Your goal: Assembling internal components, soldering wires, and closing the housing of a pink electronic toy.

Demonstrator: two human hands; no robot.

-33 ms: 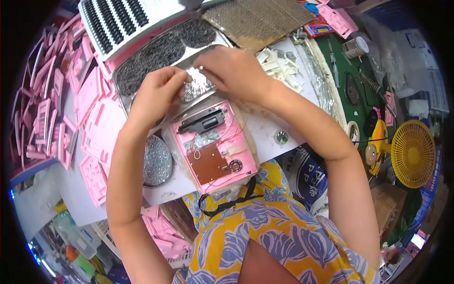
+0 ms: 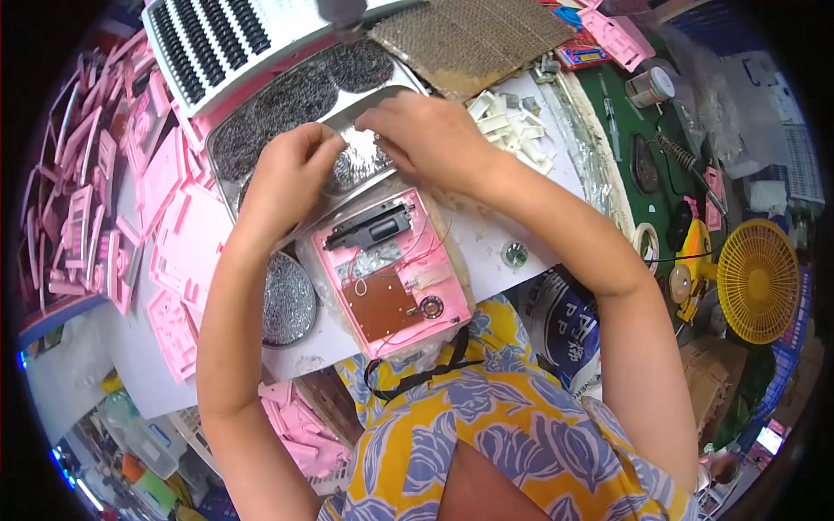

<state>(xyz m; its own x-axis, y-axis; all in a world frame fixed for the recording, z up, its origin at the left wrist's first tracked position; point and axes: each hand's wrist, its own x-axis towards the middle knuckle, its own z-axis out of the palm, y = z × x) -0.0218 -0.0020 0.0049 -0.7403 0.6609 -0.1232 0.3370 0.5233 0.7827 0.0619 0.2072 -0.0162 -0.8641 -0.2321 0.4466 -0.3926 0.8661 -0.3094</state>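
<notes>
Both my hands are over the compartmented metal tray point(image 2: 217, 178) at the top of the work area. My left hand point(image 2: 291, 174) is closed at the tray's front, thumb against bent fingers; anything in the pinch is too small to make out. Curled over the same compartment, my right hand point(image 2: 430, 139) has its fingertips down by the shiny small metal parts point(image 2: 360, 161), and what it grips is hidden. In front of me lies a pink plastic housing point(image 2: 434, 282), opened, with a black mechanism point(image 2: 373, 227), a brown circuit board point(image 2: 380, 306), thin wires and a round speaker-like part point(image 2: 431, 306).
Pink plastic parts point(image 2: 87, 191) are heaped on the left. A round dish point(image 2: 288, 300) of small metal pieces sits beside the housing. White plastic pieces point(image 2: 512, 126), brown cardboard point(image 2: 473, 39) and a yellow fan point(image 2: 757, 282) are to the right. A white rack of black coils point(image 2: 208, 39) stands behind.
My right hand, blurred before, is sharper now, and its fingers have shifted slightly over the tray. My left hand has barely moved. The housing stays in place.
</notes>
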